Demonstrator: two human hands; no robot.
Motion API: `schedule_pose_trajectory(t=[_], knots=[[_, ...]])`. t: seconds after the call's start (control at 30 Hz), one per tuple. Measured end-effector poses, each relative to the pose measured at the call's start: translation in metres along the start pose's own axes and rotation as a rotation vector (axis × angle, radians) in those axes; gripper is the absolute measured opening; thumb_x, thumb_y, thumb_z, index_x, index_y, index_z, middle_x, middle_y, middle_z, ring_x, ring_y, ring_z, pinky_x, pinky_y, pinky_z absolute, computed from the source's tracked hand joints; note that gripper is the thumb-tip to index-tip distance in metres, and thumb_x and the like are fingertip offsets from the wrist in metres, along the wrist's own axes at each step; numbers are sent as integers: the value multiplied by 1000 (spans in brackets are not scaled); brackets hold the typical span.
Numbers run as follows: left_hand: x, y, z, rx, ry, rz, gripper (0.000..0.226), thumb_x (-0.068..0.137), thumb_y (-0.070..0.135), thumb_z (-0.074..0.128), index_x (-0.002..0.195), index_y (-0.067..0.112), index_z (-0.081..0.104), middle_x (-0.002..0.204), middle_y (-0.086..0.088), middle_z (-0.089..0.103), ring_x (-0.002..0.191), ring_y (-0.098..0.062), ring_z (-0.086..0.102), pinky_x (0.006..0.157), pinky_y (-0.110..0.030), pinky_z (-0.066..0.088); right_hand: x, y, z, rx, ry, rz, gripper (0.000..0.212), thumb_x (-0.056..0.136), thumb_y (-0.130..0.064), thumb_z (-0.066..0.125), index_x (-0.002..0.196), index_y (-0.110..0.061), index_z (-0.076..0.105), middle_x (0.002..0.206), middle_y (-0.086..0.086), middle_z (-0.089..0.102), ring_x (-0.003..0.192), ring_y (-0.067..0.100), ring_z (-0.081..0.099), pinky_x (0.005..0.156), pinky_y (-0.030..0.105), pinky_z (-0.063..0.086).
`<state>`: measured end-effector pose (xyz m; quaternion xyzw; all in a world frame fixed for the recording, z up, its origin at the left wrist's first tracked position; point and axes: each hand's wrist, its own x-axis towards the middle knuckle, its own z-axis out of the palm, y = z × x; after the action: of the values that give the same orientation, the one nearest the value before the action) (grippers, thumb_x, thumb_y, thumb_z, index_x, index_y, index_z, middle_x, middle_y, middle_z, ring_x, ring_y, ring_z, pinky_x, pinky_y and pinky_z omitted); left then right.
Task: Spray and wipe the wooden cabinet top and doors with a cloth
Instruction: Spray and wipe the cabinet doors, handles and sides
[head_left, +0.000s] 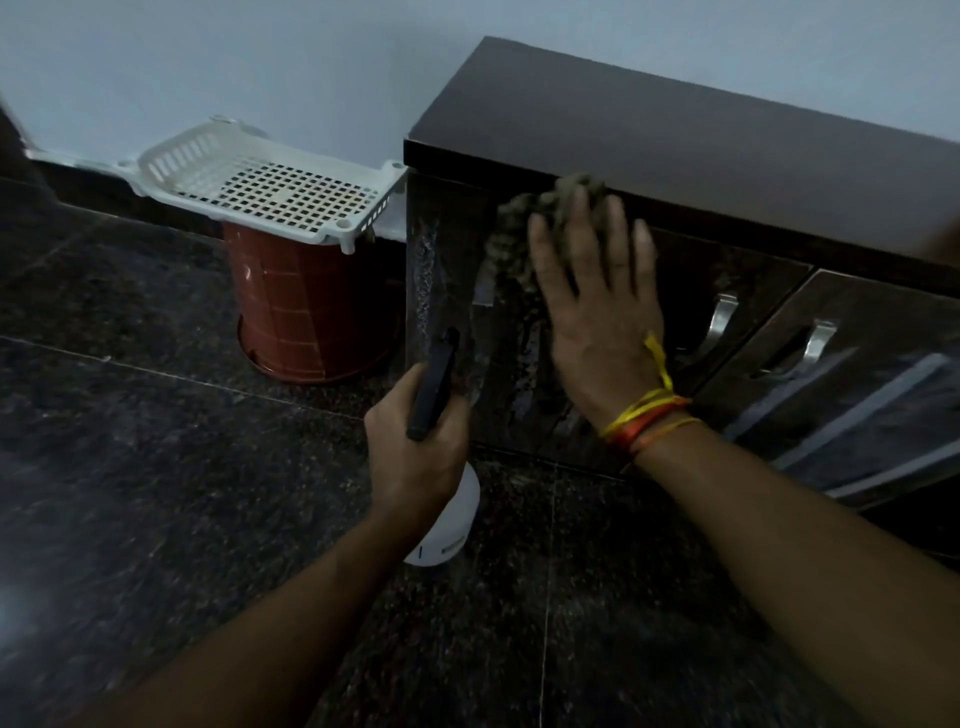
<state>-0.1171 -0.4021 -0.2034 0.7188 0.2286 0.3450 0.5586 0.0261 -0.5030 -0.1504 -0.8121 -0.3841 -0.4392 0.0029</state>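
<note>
I have the cabinet (675, 135) ahead of me, standing on the dark stone floor (156, 467) against the pale wall, and I judge I am low in front of it so that the doors sit at arm height. Its top is dark and looks dry from here; I cannot tell whether it has been wiped. The right end of the cabinet runs out of view, so I cannot say how many doors there are beyond the two I see.

The left door (452, 291) carries streaks and droplets of spray, which is why my right hand (597, 312) lies flat on it near the upper edge, fingers spread and pressing the cloth (519, 234) against the wood. The cloth is bunched, and most of it is hidden under my palm and fingers, so this is an open, flat press, not a pinch. Coloured threads (649, 421) circle that wrist.

My left hand (415, 447) is closed around the neck of the spray bottle (447, 530), held low just beside the door, I think to keep it ready for the next burst. Its black nozzle (434, 384) points up toward the door; the white body is largely covered by my hand.

The handles (722, 317) on the doors are blurred. To the left, a white basket (260, 182) rests on an upturned red bucket (311, 312), well apart from my work.
</note>
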Motion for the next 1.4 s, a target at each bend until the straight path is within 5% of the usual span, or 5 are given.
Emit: schedule_pose_trajectory(t=[0.33, 0.67, 1.0, 1.23, 1.4], knots=[[2, -7, -16, 50, 12, -1, 23, 86, 1, 55, 68, 14, 52, 60, -24, 49, 55, -45, 46, 49, -46, 36, 34, -37, 6, 29, 50, -102, 56, 91, -2, 40, 145, -12, 33, 151, 17, 32, 137, 44, 28, 114, 50, 14], [2, -5, -18, -15, -3, 7, 18, 81, 18, 52, 76, 1, 54, 63, -26, 47, 54, -44, 46, 47, -51, 39, 28, -20, 0, -46, -6, -145, 56, 94, -5, 34, 149, -15, 25, 155, 14, 25, 141, 39, 24, 116, 47, 10], [6, -18, -34, 60, 29, 10, 26, 84, 12, 54, 67, 31, 52, 56, -15, 50, 52, -41, 48, 46, -47, 39, 43, -52, 14, -23, 56, -149, 55, 94, -4, 36, 148, -13, 28, 153, 13, 30, 139, 40, 27, 115, 48, 12], [7, -21, -42, 50, 43, -4, 24, 83, 11, 54, 65, 26, 51, 58, -19, 49, 54, -45, 48, 47, -51, 39, 8, -46, 27, -31, -112, -272, 59, 91, -7, 26, 149, -12, 19, 154, 12, 10, 140, 38, 11, 115, 44, -9], [8, -28, -46, 51, 47, -17, 34, 89, 3, 55, 67, 28, 52, 57, -16, 50, 56, -47, 48, 47, -49, 39, 45, -46, 9, -26, 50, -184, 54, 94, -3, 35, 148, -11, 28, 153, 15, 30, 139, 39, 27, 115, 48, 12]])
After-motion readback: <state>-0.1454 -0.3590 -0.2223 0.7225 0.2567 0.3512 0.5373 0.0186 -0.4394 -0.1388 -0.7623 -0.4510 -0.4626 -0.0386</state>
